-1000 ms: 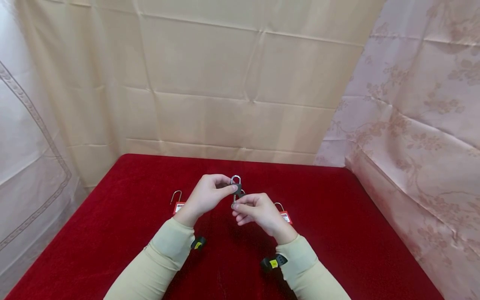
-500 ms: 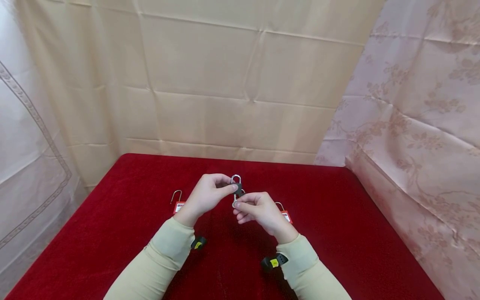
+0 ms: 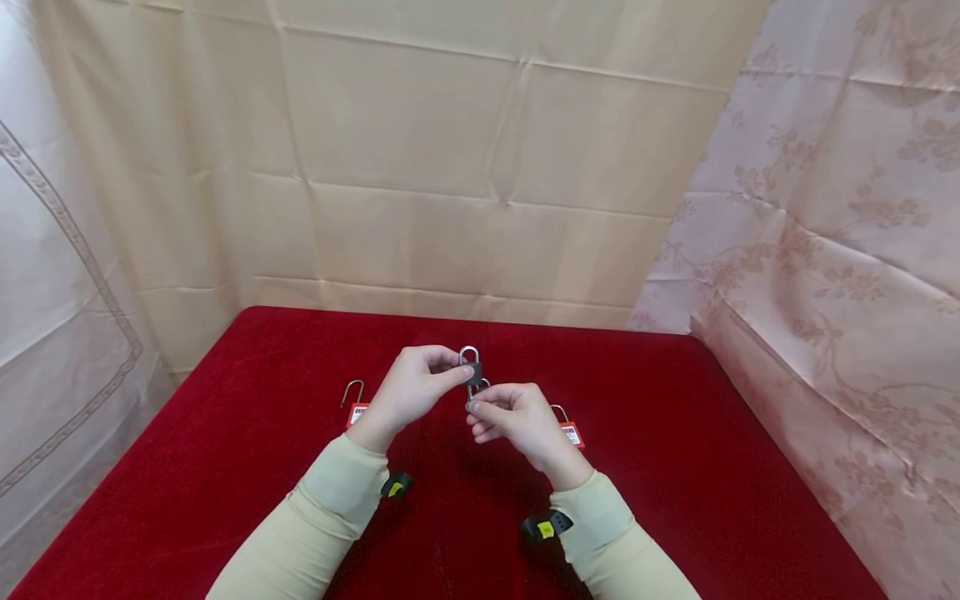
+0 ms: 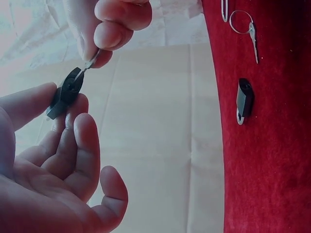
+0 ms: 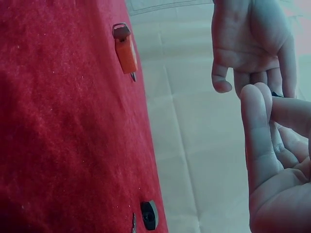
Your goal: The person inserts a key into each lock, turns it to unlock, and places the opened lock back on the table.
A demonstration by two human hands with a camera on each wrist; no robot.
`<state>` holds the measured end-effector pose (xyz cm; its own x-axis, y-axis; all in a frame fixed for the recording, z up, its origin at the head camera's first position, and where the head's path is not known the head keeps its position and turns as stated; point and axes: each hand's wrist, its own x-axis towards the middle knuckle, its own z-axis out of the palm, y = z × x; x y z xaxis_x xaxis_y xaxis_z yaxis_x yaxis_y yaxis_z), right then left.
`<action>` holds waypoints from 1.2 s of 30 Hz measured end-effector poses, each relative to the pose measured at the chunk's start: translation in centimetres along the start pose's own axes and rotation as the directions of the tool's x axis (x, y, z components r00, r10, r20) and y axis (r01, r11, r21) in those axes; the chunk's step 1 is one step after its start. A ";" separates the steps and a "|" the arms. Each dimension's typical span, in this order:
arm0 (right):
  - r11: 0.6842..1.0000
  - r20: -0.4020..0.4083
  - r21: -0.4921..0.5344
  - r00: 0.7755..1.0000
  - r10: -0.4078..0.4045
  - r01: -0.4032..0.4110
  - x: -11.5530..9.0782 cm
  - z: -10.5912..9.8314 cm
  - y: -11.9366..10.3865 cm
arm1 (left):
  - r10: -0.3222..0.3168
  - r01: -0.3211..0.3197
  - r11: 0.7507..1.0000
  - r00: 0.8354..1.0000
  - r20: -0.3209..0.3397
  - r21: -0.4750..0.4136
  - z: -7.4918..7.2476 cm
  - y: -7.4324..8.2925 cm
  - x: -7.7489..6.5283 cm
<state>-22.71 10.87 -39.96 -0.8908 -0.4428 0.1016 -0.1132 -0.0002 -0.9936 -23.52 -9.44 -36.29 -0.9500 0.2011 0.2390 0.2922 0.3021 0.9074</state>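
Observation:
My left hand [image 3: 416, 387] holds a black padlock [image 3: 474, 373] between thumb and fingers, its silver shackle pointing up in the head view. In the left wrist view the padlock's underside with the keyhole faces my right hand [image 3: 517, 421]. Between thumb and forefinger that hand pinches a small silver key [image 4: 90, 63]. The key's tip meets the padlock [image 4: 67, 92] near its keyhole; how deep it sits I cannot tell. My fingers hide most of the key in the right wrist view, and only a dark bit of the padlock shows there.
A second black padlock [image 4: 244, 98] lies on the red cloth behind the hands, near a key on a ring [image 4: 252, 40]. One red padlock [image 3: 358, 414] with its shackle raised lies left of my hands. Another red padlock [image 3: 572, 434] lies right, partly behind my right wrist.
Both hands, with the padlock and key, have shifted very slightly; the padlock is a little higher and further left in the head view. The grips look the same.

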 end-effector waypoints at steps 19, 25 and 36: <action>0.993 -0.046 0.120 0.999 -0.002 0.008 -0.1 0.2 -0.1 | 0.007 -0.008 1.000 1.000 -0.027 -0.030 0.0 -0.2 0.1; 0.992 -0.052 0.127 0.999 0.005 0.002 -0.2 0.1 -0.3 | -0.001 0.002 0.999 1.000 0.002 -0.038 -0.1 -0.1 0.0; 0.997 -0.091 0.076 0.996 -0.006 0.012 -0.3 0.3 -0.7 | -0.027 0.024 0.998 0.999 -0.042 -0.059 -0.2 0.0 0.0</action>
<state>-22.30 10.76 -39.31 -0.9266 -0.3593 0.1112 -0.0904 -0.0743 -0.9931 -23.55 -9.66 -36.20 -0.9612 0.1540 0.2288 0.2620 0.2510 0.9319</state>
